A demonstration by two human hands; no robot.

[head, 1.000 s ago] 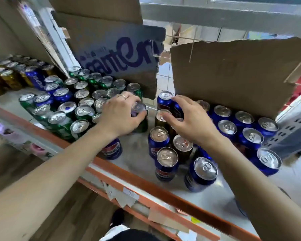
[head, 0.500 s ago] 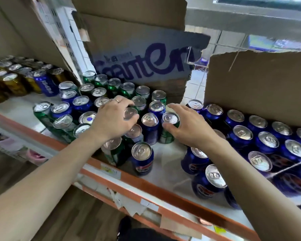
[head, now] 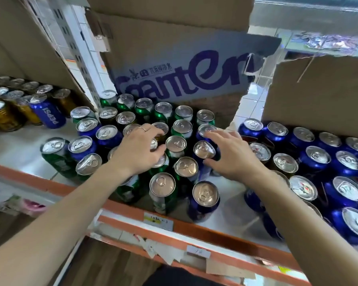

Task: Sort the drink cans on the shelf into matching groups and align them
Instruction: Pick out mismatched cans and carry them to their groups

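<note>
Green and blue cans stand mixed in a cluster (head: 163,183) in the middle of the white shelf (head: 17,149). My left hand (head: 139,151) lies over the cluster's middle, its fingers curled round a can (head: 154,144) whose silver top just shows; the can's side is hidden. My right hand (head: 232,157) reaches in from the right, thumb and fingers curved round a blue can (head: 204,150). A row of green cans (head: 163,110) lines the back. A group of blue cans (head: 316,157) fills the right side.
Gold cans (head: 0,114) and one blue Pepsi can (head: 48,114) stand at far left. A printed cardboard box (head: 174,58) rises behind the cluster and a cardboard sheet (head: 318,89) behind the blue group. The orange shelf edge (head: 194,228) runs along the front.
My right hand has come over from the blue group on the right to the mixed cluster. My left hand stays curled on a can there. The view has moved closer.
</note>
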